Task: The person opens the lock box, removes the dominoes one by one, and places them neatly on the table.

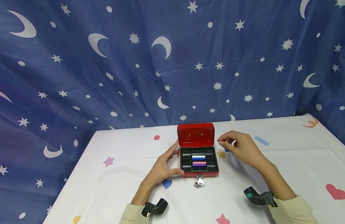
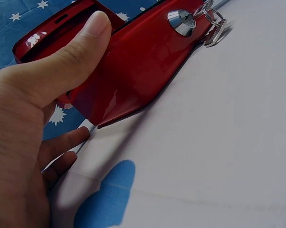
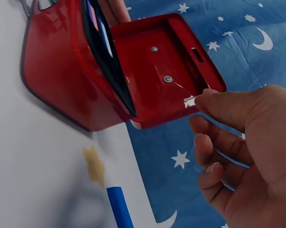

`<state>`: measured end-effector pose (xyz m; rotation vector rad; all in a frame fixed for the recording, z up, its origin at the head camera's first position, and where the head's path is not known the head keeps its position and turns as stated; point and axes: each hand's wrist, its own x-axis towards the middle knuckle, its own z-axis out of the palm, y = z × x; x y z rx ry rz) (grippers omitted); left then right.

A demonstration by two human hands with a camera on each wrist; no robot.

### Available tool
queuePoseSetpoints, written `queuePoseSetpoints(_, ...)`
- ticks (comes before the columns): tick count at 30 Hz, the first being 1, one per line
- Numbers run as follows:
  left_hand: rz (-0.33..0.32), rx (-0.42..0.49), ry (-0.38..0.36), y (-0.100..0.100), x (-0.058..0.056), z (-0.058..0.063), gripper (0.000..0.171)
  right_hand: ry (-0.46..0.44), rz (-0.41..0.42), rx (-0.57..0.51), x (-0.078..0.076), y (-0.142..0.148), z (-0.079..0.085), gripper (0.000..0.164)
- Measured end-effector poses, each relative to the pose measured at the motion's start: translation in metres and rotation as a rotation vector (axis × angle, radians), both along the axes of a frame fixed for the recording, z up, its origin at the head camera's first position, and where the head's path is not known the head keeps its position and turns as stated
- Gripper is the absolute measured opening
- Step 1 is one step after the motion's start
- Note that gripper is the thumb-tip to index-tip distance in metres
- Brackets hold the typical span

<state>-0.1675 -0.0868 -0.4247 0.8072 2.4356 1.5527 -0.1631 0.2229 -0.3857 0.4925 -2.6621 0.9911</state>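
A red cash box (image 1: 199, 175) stands on the table with its lid (image 1: 196, 135) raised at the back. Its black compartment tray (image 1: 186, 168) holds a white-and-blue strip (image 1: 198, 157) and a pink-and-purple strip (image 1: 198, 163) in the middle column. The left hand (image 1: 163, 168) grips the box's left side, thumb at the front corner, fingers reaching toward the hinge. Bent fingers of the right hand (image 1: 242, 147) hover just right of the lid, holding nothing; in the right wrist view, its thumb overlaps the lid's edge. Below this hand lies a blue bar (image 3: 118, 206), mostly hidden in the head view.
From the lock (image 2: 182, 22) at the box's front, a key ring (image 2: 214, 28) hangs. The white tablecloth (image 1: 127, 183) carries printed hearts, stars and other shapes. A blue curtain (image 1: 172, 71) with moons and stars rises behind the table.
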Motion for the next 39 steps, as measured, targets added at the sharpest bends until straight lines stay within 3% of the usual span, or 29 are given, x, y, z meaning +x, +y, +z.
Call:
queuePoseSetpoints(5,-0.012,-0.003,-0.012,0.001,0.003,0.008,0.1,-0.012,0.026,-0.007,0.002,-0.007,-0.002,0.01)
queuePoseSetpoints(19,-0.009,-0.005,-0.011,0.0,0.003,0.007,0.101,-0.047,0.056,0.016,0.005,-0.029,-0.009,0.017)
queuePoseSetpoints(39,-0.009,-0.008,-0.014,0.0,0.003,0.007,0.101,-0.061,0.102,0.022,0.007,-0.037,-0.015,0.017)
